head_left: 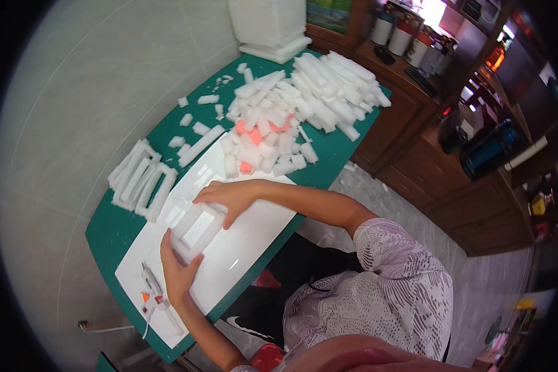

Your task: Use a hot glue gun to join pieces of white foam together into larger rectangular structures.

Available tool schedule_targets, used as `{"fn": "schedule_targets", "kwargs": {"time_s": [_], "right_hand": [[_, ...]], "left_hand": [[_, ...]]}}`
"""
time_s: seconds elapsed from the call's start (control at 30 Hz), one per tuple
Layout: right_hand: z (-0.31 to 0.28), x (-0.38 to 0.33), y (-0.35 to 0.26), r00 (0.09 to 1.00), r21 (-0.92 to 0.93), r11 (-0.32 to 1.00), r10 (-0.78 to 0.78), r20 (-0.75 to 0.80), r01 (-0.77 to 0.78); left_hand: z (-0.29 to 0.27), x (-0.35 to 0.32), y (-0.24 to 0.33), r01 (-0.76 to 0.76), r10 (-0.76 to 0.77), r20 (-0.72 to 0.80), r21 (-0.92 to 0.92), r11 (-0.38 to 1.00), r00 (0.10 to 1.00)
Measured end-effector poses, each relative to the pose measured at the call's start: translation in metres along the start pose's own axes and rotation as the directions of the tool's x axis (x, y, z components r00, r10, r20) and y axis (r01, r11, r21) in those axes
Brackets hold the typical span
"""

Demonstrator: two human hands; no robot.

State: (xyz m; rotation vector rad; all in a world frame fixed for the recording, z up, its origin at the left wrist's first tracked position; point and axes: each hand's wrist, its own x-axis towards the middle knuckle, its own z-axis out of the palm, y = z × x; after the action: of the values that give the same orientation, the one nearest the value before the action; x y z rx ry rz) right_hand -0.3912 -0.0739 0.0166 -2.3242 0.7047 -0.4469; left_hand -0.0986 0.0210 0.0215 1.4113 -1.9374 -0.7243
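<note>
A small rectangular frame of white foam strips (214,232) lies on the glossy white board (254,230), with an opening in its middle. My left hand (180,273) grips its near-left end, thumb on one side and fingers on the other. At the opposite end, my right hand (230,197) spans the frame in the same way, thumb pointing down along its right side. Parts of both ends are hidden beneath the fingers. Below and left of my left hand, a white glue gun (150,279) with a cable rests on the board.
A heap of white foam pieces (266,146) with some pink bits covers the board's far end. Behind it are stacked long foam strips (332,87). More joined foam frames (139,180) lie on the green table (102,232) at left. Wooden cabinets (440,180) stand to the right.
</note>
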Motion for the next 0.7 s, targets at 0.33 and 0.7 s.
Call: {"fn": "schedule_targets", "kwargs": {"time_s": [0.33,0.7], "right_hand": [[-0.001,-0.003,-0.004,0.999,0.057,0.998,0.031,-0.025,-0.030],[0.000,-0.004,-0.003,0.998,0.041,0.998,0.055,-0.026,-0.054]], "left_hand": [[0.000,0.000,0.016,0.109,-0.109,-0.011,-0.026,0.994,0.994],[0.000,0.001,0.024,0.132,-0.132,0.002,0.014,0.991,0.991]]}}
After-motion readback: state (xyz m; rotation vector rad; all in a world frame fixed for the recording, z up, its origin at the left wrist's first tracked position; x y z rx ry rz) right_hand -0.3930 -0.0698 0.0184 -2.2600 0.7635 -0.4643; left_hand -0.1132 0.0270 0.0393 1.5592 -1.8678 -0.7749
